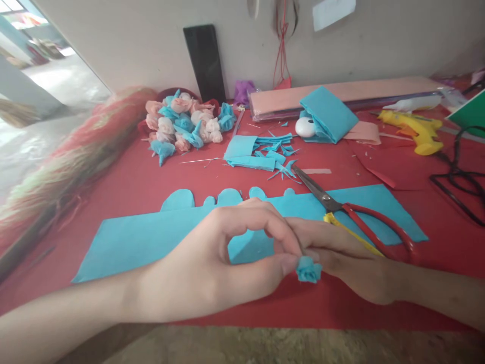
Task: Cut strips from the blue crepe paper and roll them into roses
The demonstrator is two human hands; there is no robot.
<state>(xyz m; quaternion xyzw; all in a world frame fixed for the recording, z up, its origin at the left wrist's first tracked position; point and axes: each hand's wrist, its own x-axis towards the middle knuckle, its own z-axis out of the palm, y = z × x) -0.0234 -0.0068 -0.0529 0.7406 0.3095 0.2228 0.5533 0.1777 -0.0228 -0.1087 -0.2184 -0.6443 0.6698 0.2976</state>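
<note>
A small blue crepe-paper flower is between my hands, low and right of centre. My left hand pinches its edge with thumb and forefinger curled into a ring. Against its other side is my right hand, fingers pressed together and partly hidden behind the left fingertips. Beneath both hands lies a long blue paper sheet, with rounded blue pieces along its far edge. Red-handled scissors rest on the sheet's right part, beside a yellow strip.
Pink, white and blue paper flowers are heaped at the back left. Blue scraps lie mid-table. Folded blue paper, a yellow glue gun and black cable are at right; a dark phone leans on the wall.
</note>
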